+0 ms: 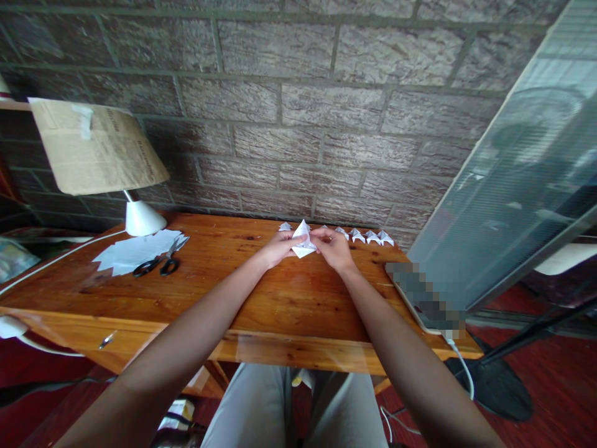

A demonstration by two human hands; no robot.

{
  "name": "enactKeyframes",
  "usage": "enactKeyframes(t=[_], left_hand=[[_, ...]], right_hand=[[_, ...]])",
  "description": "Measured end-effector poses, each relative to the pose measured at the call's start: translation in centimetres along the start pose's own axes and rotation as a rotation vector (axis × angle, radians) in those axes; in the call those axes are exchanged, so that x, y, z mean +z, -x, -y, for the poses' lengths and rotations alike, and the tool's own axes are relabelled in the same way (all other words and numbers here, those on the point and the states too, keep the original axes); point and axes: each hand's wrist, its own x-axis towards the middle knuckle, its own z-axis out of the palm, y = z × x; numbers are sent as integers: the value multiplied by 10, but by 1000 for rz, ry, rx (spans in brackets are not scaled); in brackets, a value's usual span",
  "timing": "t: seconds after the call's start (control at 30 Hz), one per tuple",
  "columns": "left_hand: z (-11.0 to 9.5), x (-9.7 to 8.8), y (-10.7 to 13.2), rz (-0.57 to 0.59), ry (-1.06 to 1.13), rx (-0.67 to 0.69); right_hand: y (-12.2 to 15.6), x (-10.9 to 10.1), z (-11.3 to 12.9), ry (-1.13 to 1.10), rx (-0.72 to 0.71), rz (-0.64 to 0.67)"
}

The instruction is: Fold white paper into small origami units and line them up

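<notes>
Both my hands meet over the far middle of a wooden table (289, 305). My left hand (278, 247) and my right hand (332, 246) pinch a small folded white paper piece (302, 241) between their fingertips, from either side. The paper stands with a point upward, just above the tabletop. Behind my hands, a row of several small folded white paper shapes (368, 236) lies along the table's back edge by the brick wall.
A stack of white paper sheets (135, 251) with black scissors (156, 266) on it lies at the left, beside a white lamp (140, 218) with a cardboard shade. A phone with a cable (426, 302) lies at the table's right edge. A fan stand (494, 379) is on the floor.
</notes>
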Motion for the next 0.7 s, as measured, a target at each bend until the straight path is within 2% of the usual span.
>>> enactKeyframes(t=[0.37,0.7], left_hand=[[2,-3,-2,-13,-5,-15],[-1,-2,0,-23,12,-29]], right_hand=[[1,-1,2,19,-11,24],[1,-3,2,70,-19,96]])
